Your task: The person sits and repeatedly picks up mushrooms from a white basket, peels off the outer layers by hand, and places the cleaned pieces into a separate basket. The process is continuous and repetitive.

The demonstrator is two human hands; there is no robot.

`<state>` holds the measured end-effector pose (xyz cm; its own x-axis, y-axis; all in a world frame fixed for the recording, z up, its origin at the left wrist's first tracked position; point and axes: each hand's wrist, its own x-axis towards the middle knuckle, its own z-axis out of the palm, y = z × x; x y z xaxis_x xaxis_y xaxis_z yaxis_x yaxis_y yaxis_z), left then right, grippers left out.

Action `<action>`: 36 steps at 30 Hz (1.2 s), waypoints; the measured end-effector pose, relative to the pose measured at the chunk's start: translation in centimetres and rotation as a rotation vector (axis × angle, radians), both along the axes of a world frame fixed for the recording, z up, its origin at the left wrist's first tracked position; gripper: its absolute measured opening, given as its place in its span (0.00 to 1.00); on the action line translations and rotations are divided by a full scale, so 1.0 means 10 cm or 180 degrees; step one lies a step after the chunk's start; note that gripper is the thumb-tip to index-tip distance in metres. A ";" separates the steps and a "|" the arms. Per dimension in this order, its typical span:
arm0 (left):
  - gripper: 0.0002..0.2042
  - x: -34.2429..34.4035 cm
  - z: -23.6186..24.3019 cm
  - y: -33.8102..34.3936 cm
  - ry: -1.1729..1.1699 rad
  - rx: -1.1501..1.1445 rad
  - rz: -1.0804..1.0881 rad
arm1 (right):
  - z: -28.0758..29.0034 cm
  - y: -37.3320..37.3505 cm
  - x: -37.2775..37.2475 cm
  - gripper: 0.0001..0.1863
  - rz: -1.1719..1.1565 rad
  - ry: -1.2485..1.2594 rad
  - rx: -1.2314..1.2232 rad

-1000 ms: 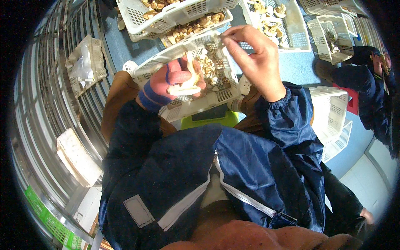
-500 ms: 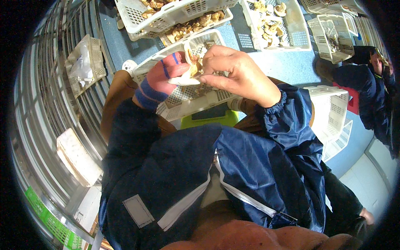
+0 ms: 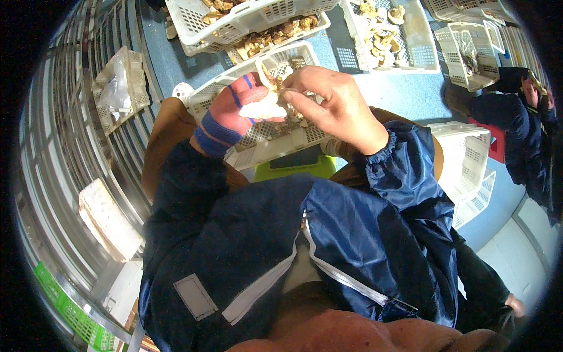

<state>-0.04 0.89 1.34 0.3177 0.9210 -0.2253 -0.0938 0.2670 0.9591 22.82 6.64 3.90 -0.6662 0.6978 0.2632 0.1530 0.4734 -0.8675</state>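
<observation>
My left hand (image 3: 230, 111), in a pink glove with blue bands, is closed around a pale mushroom (image 3: 263, 108) with a brownish upright part. My bare right hand (image 3: 340, 101) meets it from the other side, thumb and fingers pinched at its edge. Whether a small tool is hidden in those fingers I cannot make out. Both hands are above a white perforated basket (image 3: 249, 156) between my knees, with small scraps (image 3: 298, 61) lying in it.
Ahead, a white basket (image 3: 199, 40) holds brown pieces; another (image 3: 431, 58) holds pale mushroom pieces (image 3: 384, 44). Metal racks with a crate (image 3: 141, 88) run along the left. White crates (image 3: 463, 152) stand at my right, near another person (image 3: 504, 117). A green stool (image 3: 293, 171) is below.
The mushroom has turned in my left hand, so more of its pale side shows. My right hand has shifted slightly, its thumb now higher against the piece.
</observation>
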 end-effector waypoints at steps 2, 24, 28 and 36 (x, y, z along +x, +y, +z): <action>0.17 -0.01 -0.04 0.03 0.0728 0.0755 -0.0139 | -0.01 0.03 0.01 0.05 0.0060 0.0103 0.0059; 0.05 -0.18 -0.09 -0.03 -0.1290 -0.0714 -0.0154 | 0.06 0.20 0.20 0.08 -0.0329 0.0123 -0.0218; 0.07 -0.26 -0.24 0.04 -0.0817 -0.0545 -0.0163 | 0.06 0.11 0.13 0.06 0.0572 -0.0217 -0.0255; 0.19 -0.13 -0.19 0.07 -0.0044 -0.0593 -0.0207 | -0.02 0.03 0.01 0.06 0.0235 0.0150 0.0199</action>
